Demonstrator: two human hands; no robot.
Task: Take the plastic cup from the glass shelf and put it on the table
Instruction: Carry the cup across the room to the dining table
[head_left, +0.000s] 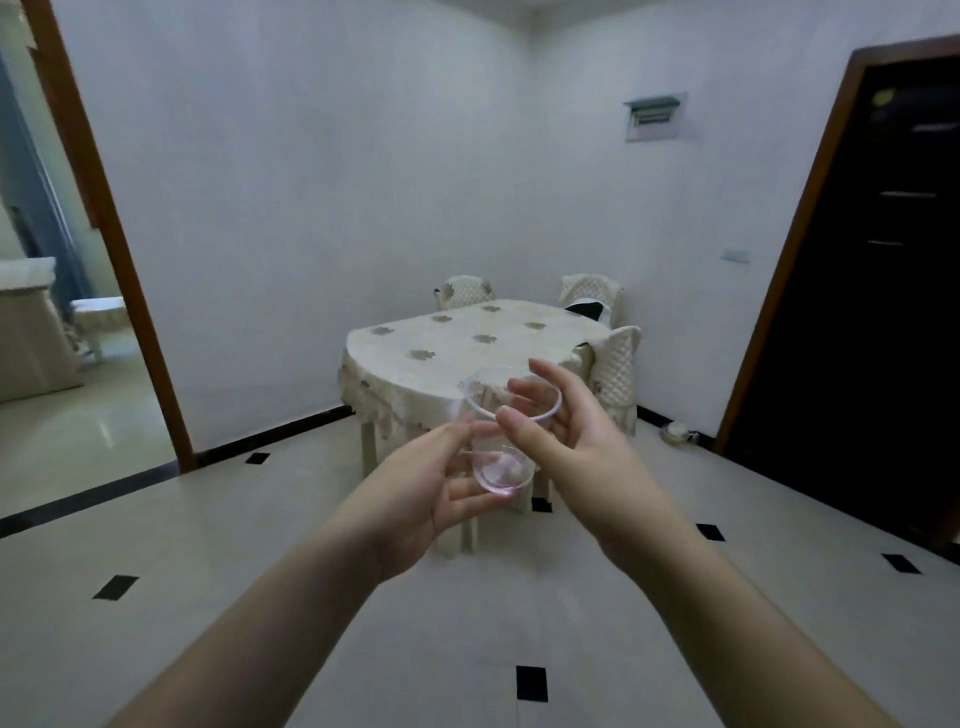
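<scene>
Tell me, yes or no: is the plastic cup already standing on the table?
No: the plastic cup is held in the air between the left hand and right hand, short of the table.

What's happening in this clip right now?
A person holds a clear plastic cup in front of them with both hands. The left hand grips its lower part, and the right hand holds it near the rim. The cup looks empty. The table, under a patterned cloth with chairs around it, stands ahead across the tiled floor, so the cup is not yet set down.
</scene>
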